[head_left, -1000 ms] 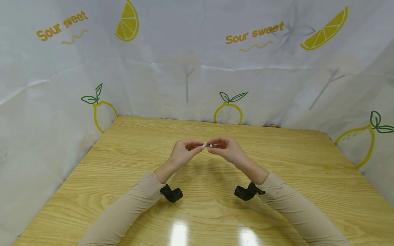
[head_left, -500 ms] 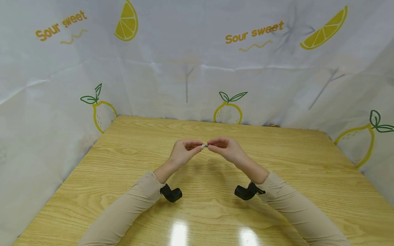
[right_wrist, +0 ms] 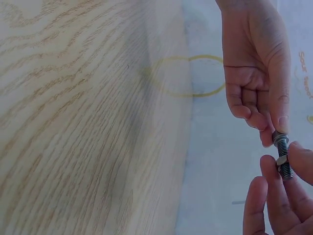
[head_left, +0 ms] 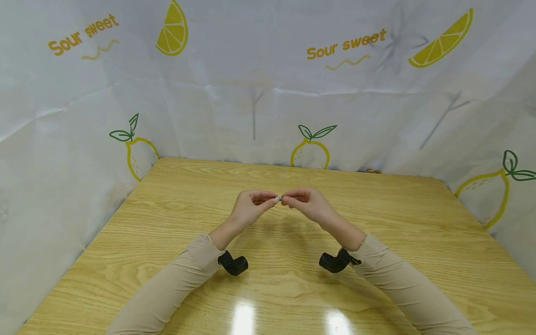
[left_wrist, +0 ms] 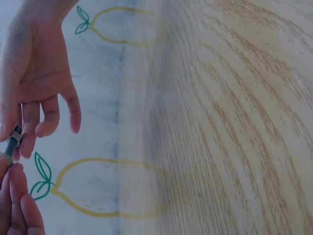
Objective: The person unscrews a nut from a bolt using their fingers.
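Observation:
Between the two hands, a small metal bolt [right_wrist: 282, 146] lies lengthwise above the table. My left hand [head_left: 246, 208] pinches the bolt's head end between thumb and fingers. A nut [right_wrist: 282, 160] sits partway along the thread, and the thumb and fingers of my right hand [head_left: 315, 205] pinch it. In the right wrist view the threaded tip sticks out past the nut. From the head camera only a short piece of the bolt shows between the fingertips. The left wrist view shows the thread [left_wrist: 11, 145] at its left edge.
Beneath the hands spreads a wood-grain table [head_left: 276, 288]. White cloth [head_left: 209, 107] printed with lemons stands along its back and sides. Each wrist carries a black camera, one at the left wrist [head_left: 233, 264] and one at the right wrist [head_left: 335, 263].
A second ago the nut showed between my parted right fingers. Those fingers have closed over it, so less of the bolt shows. The left hand has stayed in place.

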A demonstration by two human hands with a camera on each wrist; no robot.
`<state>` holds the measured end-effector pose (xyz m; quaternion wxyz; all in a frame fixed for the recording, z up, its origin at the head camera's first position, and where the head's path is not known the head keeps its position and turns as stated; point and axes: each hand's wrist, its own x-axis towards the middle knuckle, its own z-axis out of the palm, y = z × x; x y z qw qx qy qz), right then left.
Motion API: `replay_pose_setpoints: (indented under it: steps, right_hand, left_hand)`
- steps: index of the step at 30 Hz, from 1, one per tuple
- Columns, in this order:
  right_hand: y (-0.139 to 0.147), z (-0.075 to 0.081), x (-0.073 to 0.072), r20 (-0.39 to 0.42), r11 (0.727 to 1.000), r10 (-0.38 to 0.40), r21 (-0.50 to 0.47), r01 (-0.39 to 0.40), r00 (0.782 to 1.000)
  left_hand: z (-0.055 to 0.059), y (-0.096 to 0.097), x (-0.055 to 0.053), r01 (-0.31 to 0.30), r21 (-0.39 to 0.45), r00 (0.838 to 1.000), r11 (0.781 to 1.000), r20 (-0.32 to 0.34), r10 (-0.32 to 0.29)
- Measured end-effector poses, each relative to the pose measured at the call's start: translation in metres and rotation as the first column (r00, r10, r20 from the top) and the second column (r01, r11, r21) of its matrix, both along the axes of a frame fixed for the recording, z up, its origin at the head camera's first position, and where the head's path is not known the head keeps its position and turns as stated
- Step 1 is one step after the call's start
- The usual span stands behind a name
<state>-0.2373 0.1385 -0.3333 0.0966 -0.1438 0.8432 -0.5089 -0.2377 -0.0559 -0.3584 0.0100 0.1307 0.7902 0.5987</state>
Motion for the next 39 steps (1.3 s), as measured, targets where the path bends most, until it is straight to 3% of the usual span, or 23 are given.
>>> replay_pose_setpoints:
  steps: [7, 15, 22, 33, 39]
  right_hand:
    - [-0.0006, -0.0009, -0.0001, -0.011, 0.999, -0.01, -0.031, 0.01, 1.0]
    - [-0.0011, -0.0002, 0.0007, 0.016, 0.999, 0.006, 0.039, -0.006, 1.0]
    - [-0.0004, -0.003, -0.0008, -0.016, 1.0, 0.01, 0.0, -0.01, 1.0]
    - [0.0003, -0.0025, -0.0006, 0.015, 0.999, 0.01, 0.03, -0.011, 1.0]
    - [0.0003, -0.0047, -0.0012, -0.025, 1.0, -0.007, -0.002, 0.007, 1.0]
  left_hand:
    - [0.0, -0.0003, 0.0006, 0.007, 0.016, 1.0, 1.0, -0.009, -0.007]
    - [-0.0016, -0.0016, 0.0003, 0.014, 0.018, 1.0, 1.0, -0.009, -0.014]
    - [-0.0006, -0.0023, 0.0019, 0.031, 0.031, 0.999, 0.999, -0.022, -0.03]
    - [-0.0024, -0.0012, 0.0009, 0.005, 0.019, 1.0, 1.0, -0.001, -0.005]
    - [-0.0024, -0.0015, 0.0006, 0.004, 0.021, 1.0, 1.0, -0.008, -0.004]
